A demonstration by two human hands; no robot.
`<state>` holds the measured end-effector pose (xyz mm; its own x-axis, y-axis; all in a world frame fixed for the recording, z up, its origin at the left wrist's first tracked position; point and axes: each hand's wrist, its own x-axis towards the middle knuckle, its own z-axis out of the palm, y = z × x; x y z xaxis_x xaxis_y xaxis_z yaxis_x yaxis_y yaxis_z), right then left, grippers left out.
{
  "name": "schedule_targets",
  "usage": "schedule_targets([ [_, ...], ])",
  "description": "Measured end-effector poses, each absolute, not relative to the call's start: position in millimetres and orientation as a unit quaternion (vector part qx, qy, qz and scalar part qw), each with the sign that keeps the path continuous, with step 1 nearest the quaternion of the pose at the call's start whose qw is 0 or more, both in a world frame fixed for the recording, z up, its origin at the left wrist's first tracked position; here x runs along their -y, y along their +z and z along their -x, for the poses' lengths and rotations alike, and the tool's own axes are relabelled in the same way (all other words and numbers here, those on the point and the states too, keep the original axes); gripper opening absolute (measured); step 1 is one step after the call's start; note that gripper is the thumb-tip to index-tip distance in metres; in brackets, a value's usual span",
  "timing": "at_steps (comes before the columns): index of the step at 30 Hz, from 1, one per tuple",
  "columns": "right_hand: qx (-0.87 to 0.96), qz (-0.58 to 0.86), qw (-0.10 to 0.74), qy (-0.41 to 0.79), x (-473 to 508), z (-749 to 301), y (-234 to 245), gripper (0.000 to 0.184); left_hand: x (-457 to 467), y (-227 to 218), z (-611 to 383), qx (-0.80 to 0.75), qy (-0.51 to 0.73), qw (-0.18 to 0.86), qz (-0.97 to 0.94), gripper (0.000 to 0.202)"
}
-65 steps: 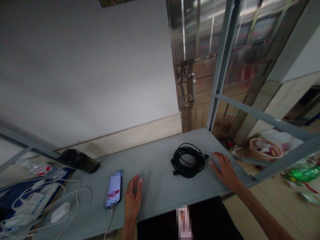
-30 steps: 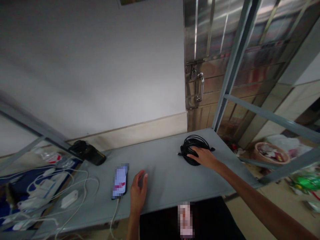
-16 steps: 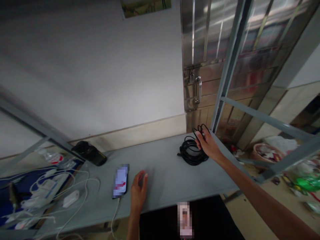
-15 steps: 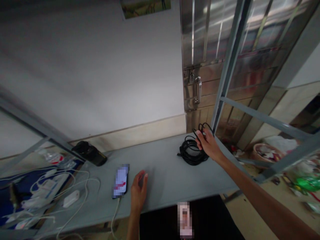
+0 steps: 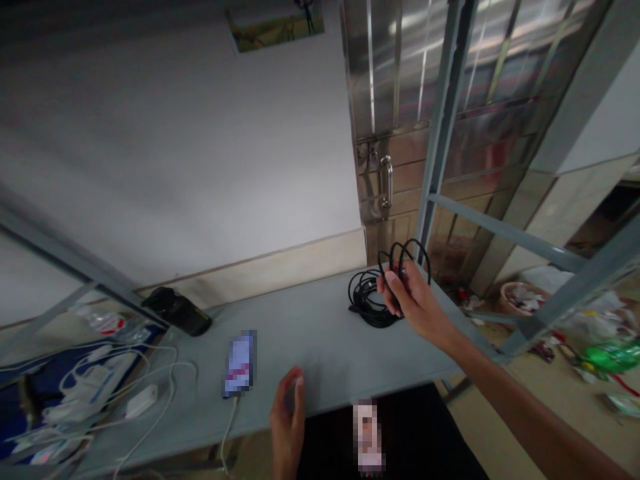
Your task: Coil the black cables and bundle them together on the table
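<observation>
Loops of a thin black cable (image 5: 424, 252) stand up out of my right hand (image 5: 413, 300), whose fingers are closed around them. Behind and to the left of that hand, the rest of the coiled black cable (image 5: 364, 317) lies on the grey table (image 5: 300, 320) near its right end. My left hand (image 5: 289, 417) hovers at the table's front edge with fingers apart and nothing in it. To its left lies a phone (image 5: 239, 363) with a lit, blurred screen and a white charging cable (image 5: 230, 427) plugged in.
A black bottle-shaped object (image 5: 177, 311) lies at the back left. Beside it are a clear plastic bottle (image 5: 113, 322), white cables and a white adapter (image 5: 141, 401). Grey metal posts (image 5: 440, 133) frame the table. A metal door (image 5: 400, 80) stands behind on the right.
My right hand has drawn slightly towards me, and the cable loops in it now stand wider. My left hand has shifted down and to the right. The view has turned slightly.
</observation>
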<state>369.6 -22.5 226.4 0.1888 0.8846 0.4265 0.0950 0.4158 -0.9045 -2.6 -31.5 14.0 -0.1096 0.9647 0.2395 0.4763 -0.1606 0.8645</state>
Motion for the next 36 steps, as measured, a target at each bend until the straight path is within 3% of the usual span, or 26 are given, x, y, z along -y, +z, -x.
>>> schedule_targets([
  [6, 0.576, 0.580, 0.511, 0.268, -1, -391, 177, 0.031, 54, 17, 1, -0.615, 0.449, 0.284, -0.583, 0.076],
  [10, 0.587, 0.643, 0.441, 0.218, -7, -406, 172, 0.023, 52, 23, 3, -0.613, 0.445, 0.297, -0.582, 0.076],
  [17, 0.537, 0.539, 0.617, 0.202, 16, -404, 230, 0.048, 53, 24, 0, -0.609, 0.445, 0.299, -0.584, 0.073],
  [23, 0.491, 0.445, 0.731, 0.163, 63, -395, 309, 0.039, 52, 32, -7, -0.612, 0.458, 0.313, -0.563, 0.081],
  [29, 0.492, 0.388, 0.755, 0.194, 87, -390, 333, 0.028, 63, 66, -69, -0.526, 0.441, 0.387, -0.616, 0.066],
  [34, 0.498, 0.407, 0.739, 0.199, 93, -384, 330, 0.031, 69, 96, -144, -0.398, 0.371, 0.533, -0.648, 0.077],
  [36, 0.499, 0.412, 0.735, 0.203, 96, -385, 328, 0.032, 70, 100, -164, -0.374, 0.316, 0.552, -0.675, 0.071],
])
